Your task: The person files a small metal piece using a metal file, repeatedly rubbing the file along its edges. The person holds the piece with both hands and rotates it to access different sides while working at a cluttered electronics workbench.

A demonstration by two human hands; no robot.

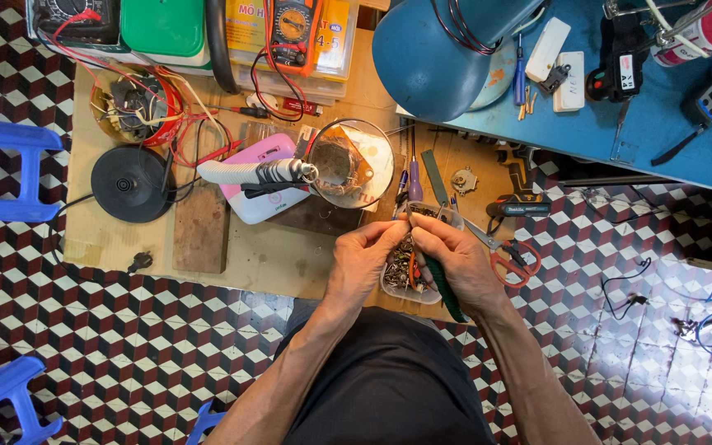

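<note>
My left hand [362, 262] and my right hand [456, 262] meet over a clear plastic tray [397, 288] filled with small metal parts. Their fingertips pinch together at a tiny piece above the tray; what it is cannot be made out. My right hand also grips a green-handled tool [447, 292] that slants down toward my lap. Orange-handled pliers [413, 272] lie in the tray between my hands.
A magnifier on a flexible arm [348, 165] stands behind the tray, beside a pink-and-white box [265, 177]. Red scissors [512, 262] lie to the right. A black round base [132, 183], wire tangle [138, 107], multimeter [294, 33], blue lamp shade [438, 53] and blue stools [6, 169] surround the low board.
</note>
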